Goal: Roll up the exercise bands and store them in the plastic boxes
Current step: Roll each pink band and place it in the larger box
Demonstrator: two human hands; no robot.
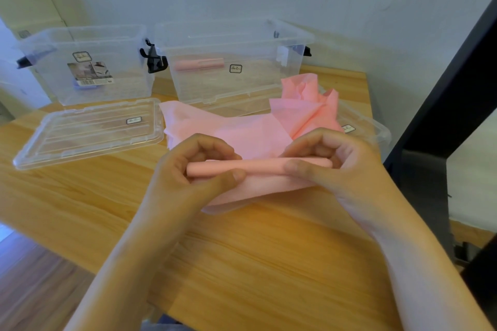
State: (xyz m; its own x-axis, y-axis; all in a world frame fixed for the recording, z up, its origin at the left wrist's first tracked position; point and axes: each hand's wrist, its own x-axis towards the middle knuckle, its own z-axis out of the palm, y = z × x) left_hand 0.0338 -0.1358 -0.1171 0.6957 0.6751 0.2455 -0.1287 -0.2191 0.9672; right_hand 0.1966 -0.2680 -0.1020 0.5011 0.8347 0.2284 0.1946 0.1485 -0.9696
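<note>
A pink exercise band lies across the wooden table, its near end wound into a tight roll. My left hand pinches the roll's left end and my right hand grips its right end. The loose remainder trails back and bunches up at the far right. Two clear plastic boxes stand at the back: the left box has a blue item at its bottom, and the right box holds a rolled pink band.
A clear lid lies flat on the table at the left. Another clear lid sits partly under the band at the right. A dark frame rises along the table's right edge. A wall stands behind the boxes.
</note>
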